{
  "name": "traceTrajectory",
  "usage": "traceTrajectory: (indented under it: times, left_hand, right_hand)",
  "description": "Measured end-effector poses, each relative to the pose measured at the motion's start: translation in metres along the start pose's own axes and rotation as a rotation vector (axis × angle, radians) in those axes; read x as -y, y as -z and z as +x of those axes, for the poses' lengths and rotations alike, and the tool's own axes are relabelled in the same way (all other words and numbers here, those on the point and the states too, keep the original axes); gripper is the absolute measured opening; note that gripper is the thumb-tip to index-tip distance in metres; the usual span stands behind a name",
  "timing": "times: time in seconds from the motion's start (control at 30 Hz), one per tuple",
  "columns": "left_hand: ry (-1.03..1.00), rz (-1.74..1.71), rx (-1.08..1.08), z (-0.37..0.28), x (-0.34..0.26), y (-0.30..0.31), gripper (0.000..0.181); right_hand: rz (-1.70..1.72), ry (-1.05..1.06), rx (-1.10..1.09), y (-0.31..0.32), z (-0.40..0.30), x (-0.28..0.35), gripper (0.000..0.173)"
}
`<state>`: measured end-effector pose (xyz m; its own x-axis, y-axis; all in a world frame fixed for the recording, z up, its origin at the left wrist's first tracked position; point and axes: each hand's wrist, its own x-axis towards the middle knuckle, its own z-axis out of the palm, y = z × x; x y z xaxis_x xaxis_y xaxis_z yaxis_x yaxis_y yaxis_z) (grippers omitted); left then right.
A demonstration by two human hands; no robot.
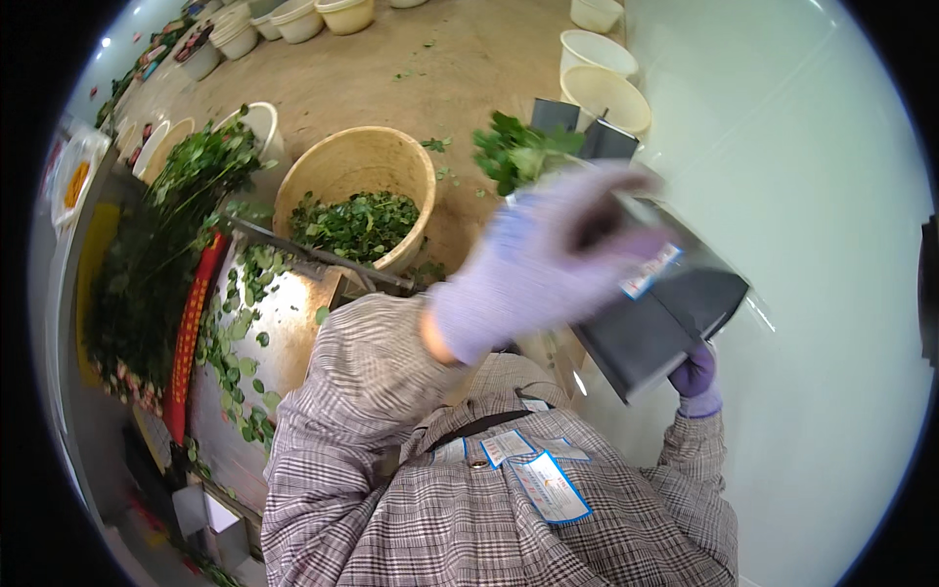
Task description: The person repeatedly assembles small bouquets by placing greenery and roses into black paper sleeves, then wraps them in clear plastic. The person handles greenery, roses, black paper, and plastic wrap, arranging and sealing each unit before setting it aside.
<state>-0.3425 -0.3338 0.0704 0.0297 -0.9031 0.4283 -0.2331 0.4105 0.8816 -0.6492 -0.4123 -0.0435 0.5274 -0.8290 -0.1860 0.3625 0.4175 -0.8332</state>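
A bunch in a black wrapping sleeve (638,345) lies tilted at my front right. My right hand (695,373), in a purple-palmed knitted glove, grips the sleeve's near right edge. Over the sleeve is my left hand (543,257), gloved alike and motion-blurred, its thumb and fingers apart. A white, blue-edged label (651,271) shows sharply on the sleeve by the left thumb; whether the thumb touches it, I cannot tell. Green leaves (513,150) show beyond the left hand. Similar stickers (550,488) cling to the front of my checked jacket (455,528).
Left of me stands a metal worktop (282,301) strewn with leaves, edged by a red strip (192,345). Leafy flower stems (147,271) lie beyond the strip. A large tub (352,143) holds cut leaves. More tubs (609,95) stand along the pale wall (792,183).
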Motion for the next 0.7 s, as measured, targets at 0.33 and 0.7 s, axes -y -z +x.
traceTrajectory:
  times: [0.33,0.7]
  left_hand:
    - [0.741,0.659,0.031,0.080,0.226,-0.030,0.053]
    - [0.907,-0.313,-0.860,-0.070,0.195,0.064,0.045]
  right_hand:
    - [0.235,-0.309,-0.135,0.100,0.228,-0.049,0.054]
    - [-1.112,0.184,-0.043,0.085,0.520,-0.049,0.060]
